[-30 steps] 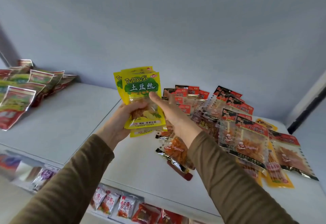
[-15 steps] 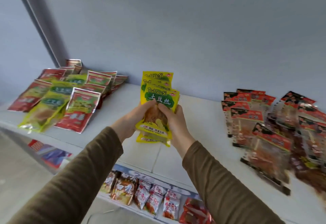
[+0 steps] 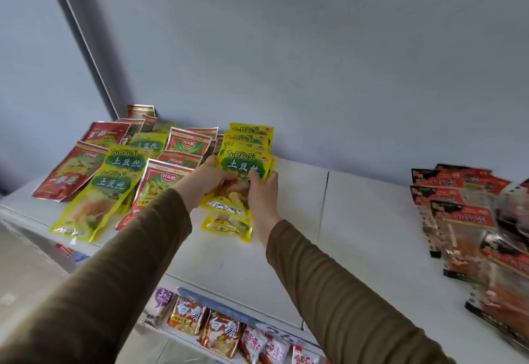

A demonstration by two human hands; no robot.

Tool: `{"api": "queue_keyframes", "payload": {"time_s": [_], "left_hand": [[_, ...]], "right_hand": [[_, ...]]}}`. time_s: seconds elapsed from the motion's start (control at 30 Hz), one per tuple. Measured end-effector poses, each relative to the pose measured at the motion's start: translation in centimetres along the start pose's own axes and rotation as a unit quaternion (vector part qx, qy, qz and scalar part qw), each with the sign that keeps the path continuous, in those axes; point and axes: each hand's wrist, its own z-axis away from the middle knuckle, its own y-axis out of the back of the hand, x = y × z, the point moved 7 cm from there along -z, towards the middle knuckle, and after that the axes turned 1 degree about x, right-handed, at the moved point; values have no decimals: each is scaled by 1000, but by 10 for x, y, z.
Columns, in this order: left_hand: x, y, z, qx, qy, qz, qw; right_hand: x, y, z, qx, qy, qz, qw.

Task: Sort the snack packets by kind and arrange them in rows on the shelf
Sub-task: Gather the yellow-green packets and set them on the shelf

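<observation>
Step in hand: a fanned bundle of glossy yellow "TuDouSi" snack packets with green labels (image 3: 243, 163) was held upright over the white shelf (image 3: 357, 220), just right of the mixed pile of red and yellow packets (image 3: 114, 169).
Doing it well: by my judgement, the bundle wanted squaring at its lower edges, then laying flat in one overlapping row beside the matching yellow packets already lying in that pile, clear of the red ones.
Left hand: the left hand (image 3: 204, 182) gripped the bundle's left edge, its fingers (image 3: 211, 163) curled behind the packets.
Right hand: the right hand (image 3: 263, 189) clasped the right edge, its fingers (image 3: 253, 176) pressed on the front packet's label.
Bundle and fingers: the packets sat between both hands, tops fanning above the fingers and bottoms hanging below them.
Elsewhere: red-and-black clear-windowed packets (image 3: 463, 220) lay well apart at the shelf's right end.
</observation>
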Motion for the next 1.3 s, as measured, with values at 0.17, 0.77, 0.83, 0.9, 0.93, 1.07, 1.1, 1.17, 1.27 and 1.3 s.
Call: {"api": "queue_keyframes", "payload": {"time_s": [0.17, 0.77, 0.83, 0.9, 0.93, 1.07, 1.1, 1.17, 1.27, 1.3], "left_hand": [[6, 6, -24, 25, 2, -123, 992], [-7, 24, -38, -91, -46, -193, 976], [-19, 23, -50, -110, -44, -198, 973], [-29, 22, -60, -120, -54, -201, 971], [-34, 21, -67, -121, -64, -204, 969], [-29, 27, -67, -106, -110, -233, 960], [-22, 29, -59, -104, -123, -248, 955], [-3, 32, -28, -101, -157, -278, 942], [9, 33, -4, -104, -175, -311, 928], [11, 35, 0, -96, -188, -319, 924]], "right_hand": [[4, -8, -13, 5, -14, 31, 999], [10, -28, -6, 12, 10, 30, 999], [13, -27, -3, 11, 3, 15, 1000], [11, -31, 3, 4, 8, 10, 1000], [10, -34, 5, -1, 11, 13, 1000], [14, -37, 8, 21, 31, 43, 998], [14, -34, 9, 35, 31, 46, 998], [12, -30, 12, 55, 32, 54, 996], [2, -31, 25, 58, 33, 71, 995], [0, -31, 30, 57, 36, 86, 994]]}}
